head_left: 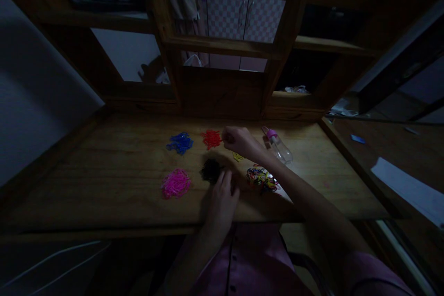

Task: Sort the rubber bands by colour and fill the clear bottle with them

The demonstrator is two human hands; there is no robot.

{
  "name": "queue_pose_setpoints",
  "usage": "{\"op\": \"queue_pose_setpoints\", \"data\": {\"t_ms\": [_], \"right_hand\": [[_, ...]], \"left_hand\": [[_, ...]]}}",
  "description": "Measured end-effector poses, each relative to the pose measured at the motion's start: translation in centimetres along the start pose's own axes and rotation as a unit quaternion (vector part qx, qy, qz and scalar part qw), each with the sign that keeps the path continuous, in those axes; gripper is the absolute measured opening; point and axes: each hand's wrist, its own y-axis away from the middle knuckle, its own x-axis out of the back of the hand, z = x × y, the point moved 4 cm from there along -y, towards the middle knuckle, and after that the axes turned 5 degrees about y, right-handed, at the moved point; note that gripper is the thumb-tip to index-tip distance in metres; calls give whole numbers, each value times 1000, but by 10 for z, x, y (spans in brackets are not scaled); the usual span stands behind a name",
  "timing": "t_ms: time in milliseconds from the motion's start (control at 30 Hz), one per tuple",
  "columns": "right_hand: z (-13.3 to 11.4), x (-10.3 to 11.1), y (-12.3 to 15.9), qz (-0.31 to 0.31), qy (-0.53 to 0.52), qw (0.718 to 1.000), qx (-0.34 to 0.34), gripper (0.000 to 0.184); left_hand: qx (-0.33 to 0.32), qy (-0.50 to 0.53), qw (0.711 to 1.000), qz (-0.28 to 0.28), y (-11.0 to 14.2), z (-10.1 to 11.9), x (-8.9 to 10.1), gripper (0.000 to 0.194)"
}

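Note:
My right hand [242, 142] is closed in a pinch at the right edge of a pile of red rubber bands [211, 139]. Whatever lies between its fingertips is too dark to make out. Fingers bent together, my left hand [222, 196] rests at the lower right of a black rubber band pile [210, 170]; its fingertips are shadowed. Yellow rubber bands [237, 157] lie just below my right hand, partly covered by it. A mixed-colour heap of rubber bands [261, 179] sits under my right forearm. Blue rubber bands [180, 143] and pink ones [176, 183] form separate piles at left.
A clear bottle with a pink cap [281, 151] lies on the wooden desk [114, 166], right of my right hand. Wooden shelving [222, 92] rises along the back edge. A white sheet [405, 189] lies on another surface at right. The light is dim.

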Motion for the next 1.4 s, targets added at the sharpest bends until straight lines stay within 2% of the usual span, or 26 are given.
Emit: {"op": "queue_pose_setpoints", "data": {"t_ms": [133, 200, 267, 333, 433, 533, 667, 767, 900, 1033, 1233, 1400], "right_hand": [[4, -23, -37, -16, 32, 999, 15, 16], [5, -22, -38, -9, 29, 999, 13, 25], [5, -8, -27, 13, 33, 999, 10, 31], [4, 16, -6, 44, 44, 998, -1, 30], [2, 53, 41, 64, 59, 996, -29, 26], [3, 73, 97, 65, 61, 994, -61, 27], [10, 67, 161, 49, 76, 986, -138, 30], [12, 52, 184, 32, 67, 982, -171, 32], [9, 35, 181, 33, 76, 984, -157, 24], [10, 23, 163, -9, 91, 986, -141, 20], [20, 14, 147, -75, 86, 980, -162, 28], [28, 13, 143, -82, 61, 979, -174, 17]], "left_hand": [[7, 30, 1000, 4, 6, 3, 5, 26], [-9, 56, 998, 11, 10, 5, 9, 24], [-14, 80, 997, 12, 13, 5, 11, 23], [-8, 94, 995, 11, 15, 3, 13, 24], [-2, 103, 995, 7, 17, 3, 14, 26], [-10, 121, 992, -21, 16, 7, 14, 25], [-19, 127, 990, -59, 17, 12, 13, 24], [-18, 119, 990, -70, 17, 14, 13, 25], [-28, 114, 990, -73, 17, 15, 13, 25], [-33, 111, 991, -64, 16, 14, 14, 24], [-34, 105, 992, -59, 17, 13, 15, 25], [-37, 108, 991, -73, 16, 16, 16, 21]]}}
